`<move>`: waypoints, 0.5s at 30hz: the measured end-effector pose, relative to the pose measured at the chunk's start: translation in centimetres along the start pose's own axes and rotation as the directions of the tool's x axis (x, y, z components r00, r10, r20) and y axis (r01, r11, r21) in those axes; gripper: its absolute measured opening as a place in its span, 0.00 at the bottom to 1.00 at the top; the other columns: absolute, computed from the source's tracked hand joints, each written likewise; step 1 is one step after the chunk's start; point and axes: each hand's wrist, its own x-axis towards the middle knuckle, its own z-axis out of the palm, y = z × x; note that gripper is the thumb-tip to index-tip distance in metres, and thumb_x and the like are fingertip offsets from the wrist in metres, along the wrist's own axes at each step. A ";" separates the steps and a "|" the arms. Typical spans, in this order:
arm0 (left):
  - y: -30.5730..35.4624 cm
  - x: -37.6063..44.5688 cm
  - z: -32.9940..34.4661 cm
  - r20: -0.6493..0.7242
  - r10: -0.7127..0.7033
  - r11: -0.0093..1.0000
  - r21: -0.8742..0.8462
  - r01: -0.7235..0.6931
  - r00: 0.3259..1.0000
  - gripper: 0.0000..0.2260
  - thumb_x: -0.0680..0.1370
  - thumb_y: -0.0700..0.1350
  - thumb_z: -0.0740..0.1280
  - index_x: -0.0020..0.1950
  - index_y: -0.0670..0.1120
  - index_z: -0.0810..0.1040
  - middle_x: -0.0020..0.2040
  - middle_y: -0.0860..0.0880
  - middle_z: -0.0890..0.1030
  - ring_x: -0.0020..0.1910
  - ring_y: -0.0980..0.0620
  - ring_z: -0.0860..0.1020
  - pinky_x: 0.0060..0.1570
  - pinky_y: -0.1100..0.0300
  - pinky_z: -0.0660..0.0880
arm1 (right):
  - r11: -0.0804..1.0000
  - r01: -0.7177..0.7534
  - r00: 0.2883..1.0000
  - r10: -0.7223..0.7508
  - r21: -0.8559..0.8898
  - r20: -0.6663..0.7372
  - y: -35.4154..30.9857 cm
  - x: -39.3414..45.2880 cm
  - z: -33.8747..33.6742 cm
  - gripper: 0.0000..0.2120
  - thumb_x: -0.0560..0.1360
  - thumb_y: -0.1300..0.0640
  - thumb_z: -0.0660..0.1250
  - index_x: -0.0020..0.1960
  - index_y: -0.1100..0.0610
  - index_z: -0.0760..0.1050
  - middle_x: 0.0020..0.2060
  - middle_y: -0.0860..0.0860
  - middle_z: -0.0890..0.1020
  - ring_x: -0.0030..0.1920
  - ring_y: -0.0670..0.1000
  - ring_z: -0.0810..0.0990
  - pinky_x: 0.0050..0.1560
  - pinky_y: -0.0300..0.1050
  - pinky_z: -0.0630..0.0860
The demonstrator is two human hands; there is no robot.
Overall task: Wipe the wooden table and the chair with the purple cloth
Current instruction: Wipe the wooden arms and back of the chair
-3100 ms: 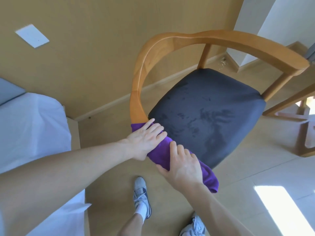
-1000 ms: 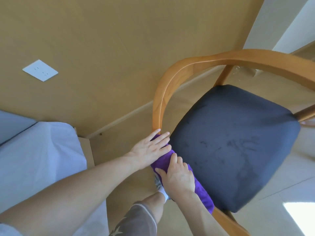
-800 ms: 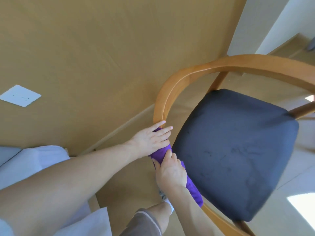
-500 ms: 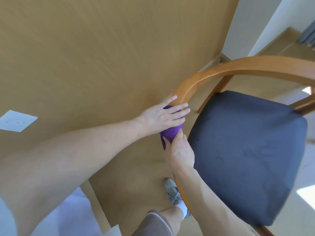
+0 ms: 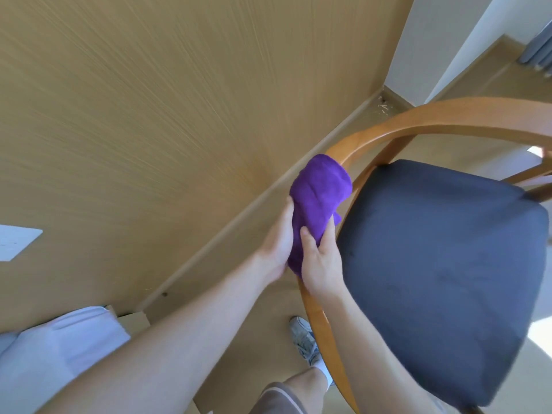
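Note:
The purple cloth is wrapped around the curved wooden backrest rail of the chair, near the rail's bend. My left hand clasps the cloth from the wall side. On the seat side, my right hand grips it with the thumb lying over the fabric. Both hands hold its lower half. The chair's dark padded seat fills the right of the view. The wooden table is out of view.
A tan wood-grain wall with a skirting board runs close behind the chair. White bedding lies at the lower left. My leg and shoe stand beside the chair rail. A white wall plate sits at the left edge.
Both hands have slid the cloth up along the chair rail from its lower end toward the bend. My left hand went from lying flat on the cloth to clasping it from the side.

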 end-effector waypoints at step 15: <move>1.3 1.3 1.6 -0.097 0.281 0.827 0.528 -0.190 0.955 0.10 0.82 0.54 0.65 0.61 0.52 0.78 0.55 0.54 0.85 0.54 0.58 0.82 0.55 0.61 0.77 | 0.903 -0.271 0.946 0.185 0.334 0.268 0.1 -0.8 -4.9 0.27 0.74 0.53 0.57 0.70 0.33 0.72 0.62 0.41 0.82 0.62 0.44 0.81 0.62 0.49 0.76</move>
